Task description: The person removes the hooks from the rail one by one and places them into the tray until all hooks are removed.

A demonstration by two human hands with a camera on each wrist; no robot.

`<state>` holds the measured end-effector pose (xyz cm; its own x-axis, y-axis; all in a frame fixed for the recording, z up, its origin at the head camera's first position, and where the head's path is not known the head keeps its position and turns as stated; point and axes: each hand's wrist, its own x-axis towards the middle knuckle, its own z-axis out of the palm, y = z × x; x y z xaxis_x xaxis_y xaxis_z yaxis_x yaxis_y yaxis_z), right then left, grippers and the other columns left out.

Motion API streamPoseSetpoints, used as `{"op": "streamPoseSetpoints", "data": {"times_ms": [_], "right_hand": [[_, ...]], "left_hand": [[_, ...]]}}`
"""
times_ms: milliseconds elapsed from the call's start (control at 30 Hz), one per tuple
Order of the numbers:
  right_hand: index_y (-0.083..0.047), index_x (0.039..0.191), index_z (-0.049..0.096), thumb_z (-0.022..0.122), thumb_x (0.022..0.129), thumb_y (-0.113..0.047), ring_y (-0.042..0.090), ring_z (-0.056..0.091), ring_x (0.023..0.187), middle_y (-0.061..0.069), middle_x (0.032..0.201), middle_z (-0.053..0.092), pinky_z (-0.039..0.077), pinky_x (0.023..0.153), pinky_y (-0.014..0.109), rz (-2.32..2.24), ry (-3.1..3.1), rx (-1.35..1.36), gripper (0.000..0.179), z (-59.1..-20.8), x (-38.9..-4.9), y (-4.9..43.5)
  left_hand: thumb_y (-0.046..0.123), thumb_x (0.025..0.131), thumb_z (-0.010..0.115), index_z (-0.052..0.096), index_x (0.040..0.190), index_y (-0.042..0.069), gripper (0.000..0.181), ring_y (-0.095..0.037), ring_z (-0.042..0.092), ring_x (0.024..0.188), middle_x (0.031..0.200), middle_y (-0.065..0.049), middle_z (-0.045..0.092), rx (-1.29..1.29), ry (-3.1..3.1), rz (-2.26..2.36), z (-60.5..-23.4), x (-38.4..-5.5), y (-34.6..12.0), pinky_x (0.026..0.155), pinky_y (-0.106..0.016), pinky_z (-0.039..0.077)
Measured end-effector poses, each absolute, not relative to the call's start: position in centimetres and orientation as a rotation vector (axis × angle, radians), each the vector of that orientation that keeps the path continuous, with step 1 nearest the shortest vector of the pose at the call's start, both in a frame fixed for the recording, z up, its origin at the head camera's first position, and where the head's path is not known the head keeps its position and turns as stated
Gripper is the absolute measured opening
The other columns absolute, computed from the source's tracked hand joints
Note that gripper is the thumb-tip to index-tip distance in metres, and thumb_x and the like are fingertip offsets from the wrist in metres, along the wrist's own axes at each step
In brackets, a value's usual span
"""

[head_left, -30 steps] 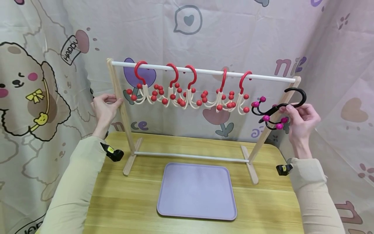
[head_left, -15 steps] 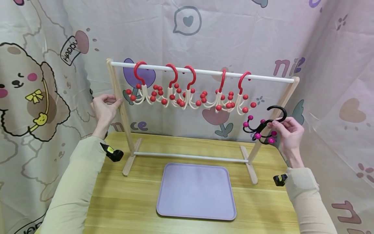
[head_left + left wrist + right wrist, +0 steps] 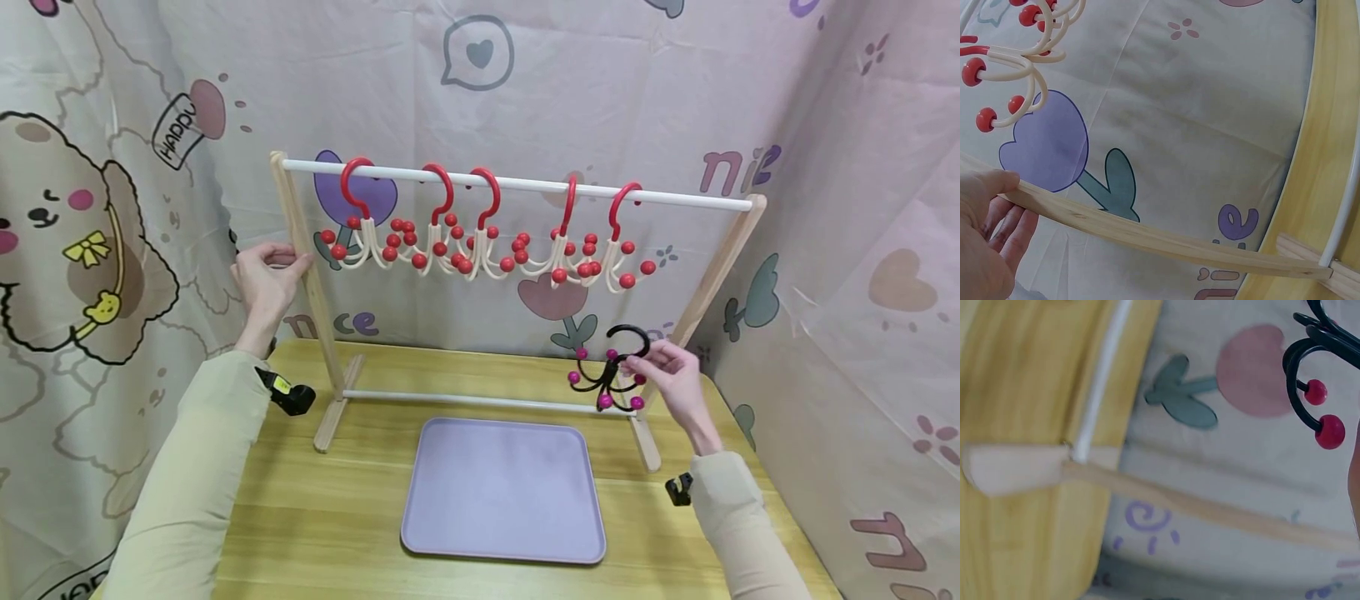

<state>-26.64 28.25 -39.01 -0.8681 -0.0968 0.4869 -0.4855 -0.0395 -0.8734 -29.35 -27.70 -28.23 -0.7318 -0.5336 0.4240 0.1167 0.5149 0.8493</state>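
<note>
My left hand (image 3: 264, 287) pinches the left wooden post (image 3: 318, 304) of a small garment rack. In the left wrist view the thumb lies on one side of that post (image 3: 1122, 234) and the fingers on the other. My right hand (image 3: 678, 387) pinches a black claw hanger (image 3: 609, 379) with magenta ball tips by its hook. It is in front of the rack's lower right part, above the table. Several red-hooked claw hangers (image 3: 367, 242) with cream prongs and red balls hang along the white top rail (image 3: 517, 185). The right wrist view catches only part of the black hanger (image 3: 1300, 381).
A lavender tray (image 3: 502, 492) lies on the wooden table (image 3: 330, 508) in front of the rack. The rack's white lower bar (image 3: 480, 402) joins its two feet. Behind and at both sides hangs a patterned curtain (image 3: 480, 117).
My right hand has moved left and down with the black claw hanger, from beside the right post to in front of the rack. The left hand has kept its place on the left post.
</note>
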Motion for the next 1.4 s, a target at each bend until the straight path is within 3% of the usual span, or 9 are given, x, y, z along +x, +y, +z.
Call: {"op": "streamPoseSetpoints", "data": {"times_ms": [100,200,533,800,933,1100,1167,1333,1400], "right_hand": [[0.009,0.093,0.065,0.066,0.089,0.010,0.012,0.074,0.071,-0.002,0.081,0.078,0.058,0.068,0.022,1.962,-2.022,0.659,0.004,-40.3,-26.6,26.8],[0.016,0.094,0.062,0.067,0.089,0.009,0.013,0.074,0.070,-0.002,0.080,0.078,0.058,0.067,0.022,1.960,-2.061,0.697,0.009,-41.5,-26.7,25.4],[0.020,0.099,0.060,0.069,0.090,0.003,0.019,0.077,0.077,0.001,0.086,0.079,0.062,0.075,0.036,2.070,-2.147,0.748,0.021,-44.2,-26.3,20.2],[0.020,0.101,0.061,0.068,0.090,0.003,0.016,0.078,0.081,0.034,0.100,0.070,0.061,0.073,0.027,2.104,-2.191,0.831,0.021,-45.4,-26.0,16.1],[0.017,0.101,0.064,0.070,0.090,0.002,0.018,0.078,0.083,0.037,0.101,0.068,0.061,0.073,0.025,2.082,-2.229,0.832,0.019,-45.9,-26.0,14.6],[0.015,0.101,0.067,0.071,0.090,0.000,0.029,0.078,0.084,0.036,0.100,0.070,0.061,0.080,0.045,2.093,-2.255,0.853,0.019,-46.5,-26.1,13.0],[0.013,0.100,0.068,0.072,0.089,-0.001,0.026,0.078,0.083,0.034,0.098,0.071,0.061,0.080,0.049,2.079,-2.280,0.838,0.019,-46.6,-26.2,12.4],[0.009,0.099,0.072,0.076,0.088,-0.005,0.010,0.076,0.079,0.029,0.094,0.074,0.061,0.070,0.034,2.026,-2.336,0.799,0.019,-47.1,-26.3,11.1],[0.009,0.100,0.072,0.076,0.088,-0.005,0.009,0.076,0.079,0.030,0.094,0.074,0.061,0.070,0.031,2.036,-2.341,0.806,0.019,-47.4,-26.4,10.8]], "left_hand": [[0.025,0.087,0.079,0.075,0.109,0.002,0.032,0.017,0.050,0.060,0.056,0.039,0.046,0.341,-2.079,-1.235,-28.3,-29.4,-27.7,0.066,-0.012,0.042],[0.025,0.087,0.079,0.075,0.109,0.002,0.032,0.017,0.050,0.061,0.057,0.039,0.046,0.338,-2.079,-1.235,-28.3,-29.4,-27.6,0.066,-0.012,0.042],[0.028,0.089,0.077,0.075,0.110,0.003,0.033,0.018,0.050,0.060,0.061,0.036,0.047,0.341,-2.093,-1.224,-28.3,-29.4,-27.6,0.066,-0.012,0.043],[0.028,0.089,0.076,0.074,0.111,0.003,0.033,0.018,0.050,0.059,0.061,0.037,0.047,0.358,-2.098,-1.239,-28.3,-29.3,-27.6,0.073,-0.014,0.043],[0.029,0.090,0.076,0.074,0.112,0.004,0.034,0.018,0.050,0.060,0.061,0.036,0.047,0.362,-2.104,-1.239,-28.3,-29.3,-27.6,0.073,-0.014,0.043],[0.028,0.090,0.076,0.074,0.112,0.004,0.033,0.018,0.049,0.061,0.062,0.036,0.047,0.364,-2.106,-1.226,-28.3,-29.3,-27.6,0.071,-0.013,0.043],[0.028,0.090,0.076,0.074,0.112,0.004,0.033,0.018,0.049,0.061,0.062,0.036,0.046,0.362,-2.105,-1.224,-28.3,-29.3,-27.5,0.071,-0.013,0.043],[0.027,0.090,0.076,0.075,0.111,0.003,0.032,0.018,0.049,0.060,0.059,0.037,0.046,0.360,-2.101,-1.222,-28.2,-29.2,-27.5,0.071,-0.013,0.042],[0.027,0.089,0.076,0.075,0.111,0.003,0.032,0.018,0.049,0.061,0.059,0.037,0.045,0.361,-2.101,-1.218,-28.2,-29.2,-27.4,0.070,-0.013,0.042]]}}
